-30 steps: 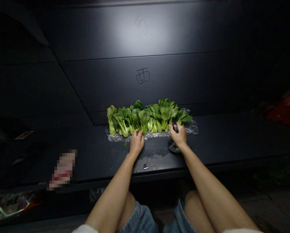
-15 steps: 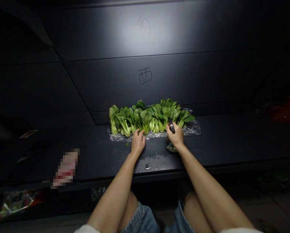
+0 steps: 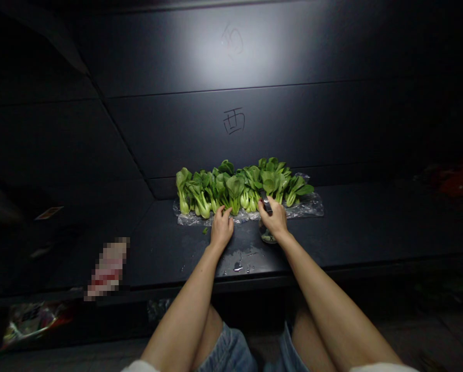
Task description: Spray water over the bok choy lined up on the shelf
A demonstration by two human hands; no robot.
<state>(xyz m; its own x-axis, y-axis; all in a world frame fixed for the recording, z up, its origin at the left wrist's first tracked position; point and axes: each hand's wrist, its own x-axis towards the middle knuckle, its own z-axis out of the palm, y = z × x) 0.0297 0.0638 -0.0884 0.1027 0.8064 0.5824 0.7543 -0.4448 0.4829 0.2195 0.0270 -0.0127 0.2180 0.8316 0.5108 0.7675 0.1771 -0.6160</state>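
- Well, the left hand (image 3: 221, 230) lies palm down and loosely open, its fingers (image 3: 226, 213) slightly spread at the front of the row, at or just against the stem bases; the exact contact is hidden.
- The right hand (image 3: 273, 219) is closed around a small clear bottle (image 3: 267, 235) with a dark top, tilted toward the greens. The hand hides most of it, so its exact form is hard to make out.
- A row of bok choy (image 3: 235, 188) stands close-packed at the back of the desk (image 3: 351, 227), leaves up and pale stems overlapping, so that many bases are hidden.
- Crinkled clear plastic film (image 3: 308, 206) lies beneath and in front of the row, and its far edge is lost behind the plants.
- A wet patch (image 3: 237, 264) glistens on the desk in front of the hands, and a small green leaf scrap (image 3: 205, 231) lies beside the left hand.
- Dark wall panels (image 3: 277, 129) rise behind the desk, with a drawn character (image 3: 234, 121) and a fainter scrawl (image 3: 232, 41) above it.
- At far right, a red heap (image 3: 459, 183) is too dim to identify. A pixelated packet (image 3: 108, 267) and a crumpled wrapper (image 3: 32, 325) sit at lower left.
- Denim shorts (image 3: 227, 351) and white sleeves (image 3: 138, 366) are cut off along the bottom edge.
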